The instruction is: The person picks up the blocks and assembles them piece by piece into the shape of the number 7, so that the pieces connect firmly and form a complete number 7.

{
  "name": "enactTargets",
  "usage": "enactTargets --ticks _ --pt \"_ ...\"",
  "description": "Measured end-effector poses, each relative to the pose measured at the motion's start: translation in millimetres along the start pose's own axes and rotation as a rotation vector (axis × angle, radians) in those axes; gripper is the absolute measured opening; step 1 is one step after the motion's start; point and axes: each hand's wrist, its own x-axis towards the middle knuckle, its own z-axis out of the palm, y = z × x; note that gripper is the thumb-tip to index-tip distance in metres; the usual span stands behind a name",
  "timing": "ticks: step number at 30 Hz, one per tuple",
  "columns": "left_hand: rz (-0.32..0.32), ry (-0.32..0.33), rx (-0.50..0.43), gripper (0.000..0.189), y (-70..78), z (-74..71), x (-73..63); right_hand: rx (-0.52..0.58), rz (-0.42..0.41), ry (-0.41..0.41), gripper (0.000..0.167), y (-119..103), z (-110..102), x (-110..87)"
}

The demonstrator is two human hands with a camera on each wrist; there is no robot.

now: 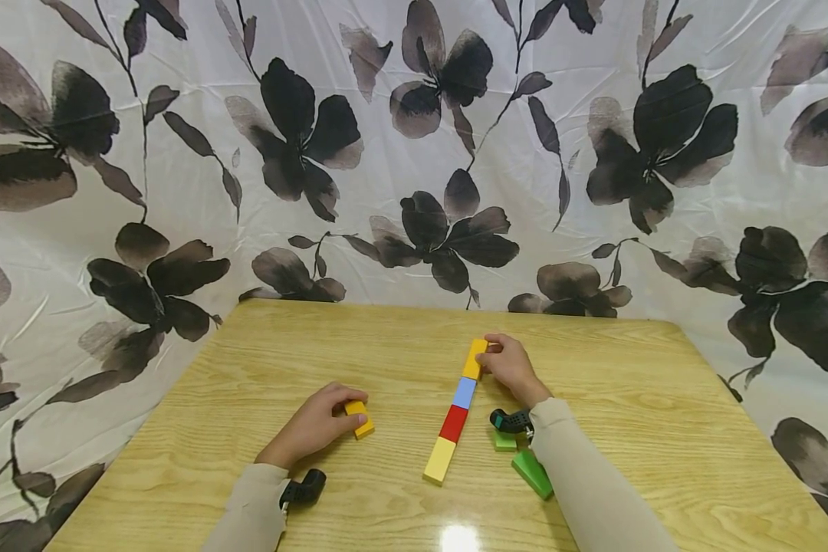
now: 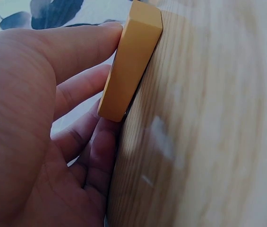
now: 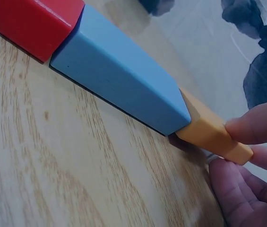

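In the head view a row of blocks runs slantwise along the table: a pale yellow block nearest, then a red block, a blue block and an orange block at the far end. My right hand pinches that far orange block between thumb and fingers; the right wrist view shows it against the end of the blue block. Left of the row, my left hand holds another orange block by its sides, low at the table surface.
A light green block and a larger green block lie right of the row, beside the right forearm. The wooden table ends at a floral cloth behind it. Each wrist wears a black camera.
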Motion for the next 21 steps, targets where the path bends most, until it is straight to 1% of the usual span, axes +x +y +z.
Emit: enactTargets --ticks 10,21 --pt "-0.006 -0.002 -0.002 0.039 -0.1 0.3 -0.1 -0.055 0.016 0.009 0.052 0.6 -2.3 1.6" --pt "-0.011 -0.001 -0.005 0.039 -0.8 0.6 -0.5 -0.081 0.02 -0.039 0.056 -1.7 -6.5 4.2"
